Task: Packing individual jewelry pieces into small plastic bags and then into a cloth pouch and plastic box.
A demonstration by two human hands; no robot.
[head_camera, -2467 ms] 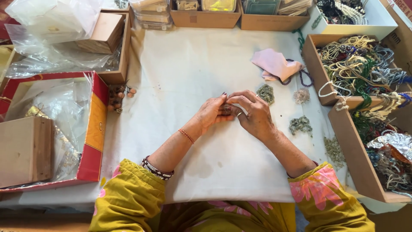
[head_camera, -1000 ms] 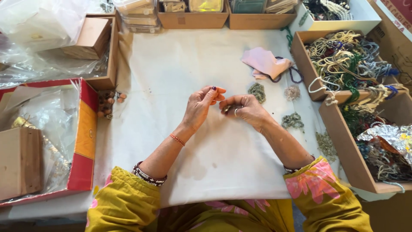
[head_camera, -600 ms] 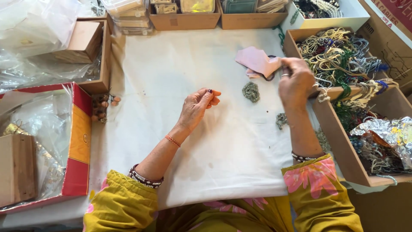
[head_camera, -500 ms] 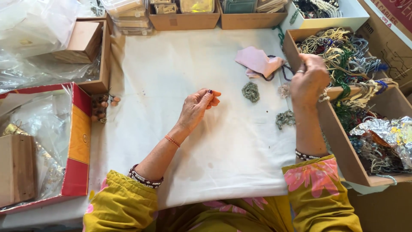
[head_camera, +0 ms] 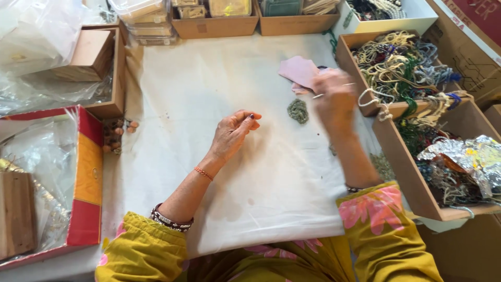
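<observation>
We see a thin pale needle pinched at the fingers of the right hand, which is blurred; it lies nearly level, slanting slightly up to the right, above the white cloth on the tabletop. Just left of that hand lies a small green-grey bead clump, flat on the cloth. Behind it, touching the hand's far side, sits a pink paper. The left hand rests on the cloth with fingers curled together; whether they pinch something we cannot tell.
</observation>
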